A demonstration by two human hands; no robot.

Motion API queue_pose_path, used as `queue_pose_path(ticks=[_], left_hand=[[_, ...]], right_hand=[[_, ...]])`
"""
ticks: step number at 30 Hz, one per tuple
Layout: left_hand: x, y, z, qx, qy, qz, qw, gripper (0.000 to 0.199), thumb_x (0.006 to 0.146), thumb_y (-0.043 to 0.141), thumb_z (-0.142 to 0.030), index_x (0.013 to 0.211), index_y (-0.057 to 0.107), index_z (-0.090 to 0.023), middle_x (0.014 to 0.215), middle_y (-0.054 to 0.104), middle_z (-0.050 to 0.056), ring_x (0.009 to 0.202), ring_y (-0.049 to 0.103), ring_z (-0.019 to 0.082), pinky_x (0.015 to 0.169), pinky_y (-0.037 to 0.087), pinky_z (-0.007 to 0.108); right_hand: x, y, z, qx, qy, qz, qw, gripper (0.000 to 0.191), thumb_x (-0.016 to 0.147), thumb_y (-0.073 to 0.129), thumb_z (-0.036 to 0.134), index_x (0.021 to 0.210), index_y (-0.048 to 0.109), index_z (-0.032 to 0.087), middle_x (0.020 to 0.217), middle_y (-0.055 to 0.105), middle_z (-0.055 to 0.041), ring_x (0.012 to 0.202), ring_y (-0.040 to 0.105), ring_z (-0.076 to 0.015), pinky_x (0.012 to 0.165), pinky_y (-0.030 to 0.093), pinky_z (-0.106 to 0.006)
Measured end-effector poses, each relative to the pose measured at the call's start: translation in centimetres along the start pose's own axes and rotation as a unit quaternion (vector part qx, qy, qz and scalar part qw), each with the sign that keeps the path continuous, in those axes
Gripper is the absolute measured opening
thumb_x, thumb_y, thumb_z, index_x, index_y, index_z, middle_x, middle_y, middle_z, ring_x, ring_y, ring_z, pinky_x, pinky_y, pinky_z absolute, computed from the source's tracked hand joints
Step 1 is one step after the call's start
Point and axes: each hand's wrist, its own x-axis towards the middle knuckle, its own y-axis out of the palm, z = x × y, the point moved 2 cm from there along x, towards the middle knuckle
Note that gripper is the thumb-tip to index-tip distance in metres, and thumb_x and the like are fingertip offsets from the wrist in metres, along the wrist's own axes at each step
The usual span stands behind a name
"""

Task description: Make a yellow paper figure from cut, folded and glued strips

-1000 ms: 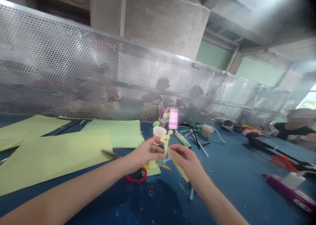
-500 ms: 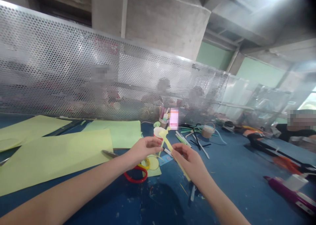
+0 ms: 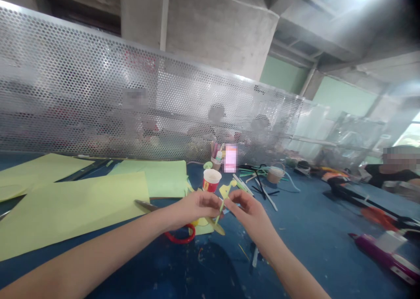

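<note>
Both hands meet over the table around a thin cut piece of yellow paper point(image 3: 225, 190). Its wider, ragged end sticks up above the fingers, and a narrow strip hangs below them. My left hand point(image 3: 205, 206) pinches it from the left, thumb and fingers closed. From the right, my right hand point(image 3: 244, 205) grips it with thumb and fingertips. Just beyond them a red and white paper cup point(image 3: 211, 181) stands upright. Scissors with red and yellow handles point(image 3: 180, 235) lie partly under my left forearm, their blades on a yellow-green paper sheet point(image 3: 98, 207).
More green paper point(image 3: 160, 176) lies at the back left. Pipe cleaners point(image 3: 262, 187), a small bucket point(image 3: 274, 174) and a lit phone screen point(image 3: 230, 159) are at the back. A purple glue gun point(image 3: 383, 255) lies at right. A perforated metal screen point(image 3: 183, 97) borders the table.
The yellow strip has been turned and lowered from in front of the cup, which now shows more fully. My hands have come closer together, the left shifting right.
</note>
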Motion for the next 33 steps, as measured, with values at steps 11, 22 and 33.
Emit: queue_pose_path(ticks=[11, 22, 33], left_hand=[[0.6, -0.7, 1.2, 0.006, 0.033, -0.063, 0.997, 0.023, 0.07, 0.069, -0.033, 0.08, 0.059, -0.014, 0.076, 0.068, 0.005, 0.075, 0.062, 0.015, 0.076, 0.044, 0.03], [0.5, -0.4, 1.0, 0.034, 0.018, -0.079, 0.996, 0.026, 0.068, 0.07, -0.035, 0.079, 0.058, -0.015, 0.074, 0.066, 0.004, 0.07, 0.06, 0.014, 0.07, 0.042, 0.028], [0.5, -1.0, 0.9, 0.074, 0.023, -0.137, 0.988, 0.027, 0.066, 0.071, -0.036, 0.076, 0.058, -0.015, 0.071, 0.06, 0.0, 0.068, 0.055, 0.013, 0.064, 0.039, 0.024]], right_hand=[[0.1, 0.1, -0.2, 0.008, 0.009, 0.008, 1.0, 0.021, 0.075, 0.061, 0.036, 0.084, 0.06, 0.017, 0.078, 0.063, -0.0013, 0.071, 0.058, -0.0139, 0.067, 0.047, -0.024], [0.0, 0.2, 0.0, -0.021, 0.01, -0.003, 1.0, 0.021, 0.074, 0.06, 0.037, 0.08, 0.063, 0.017, 0.075, 0.066, -0.0025, 0.069, 0.061, -0.0167, 0.065, 0.049, -0.026], [0.0, 0.1, -0.1, -0.029, 0.013, 0.016, 0.999, 0.022, 0.076, 0.06, 0.037, 0.085, 0.064, 0.017, 0.08, 0.068, -0.0058, 0.074, 0.063, -0.0196, 0.068, 0.049, -0.03]])
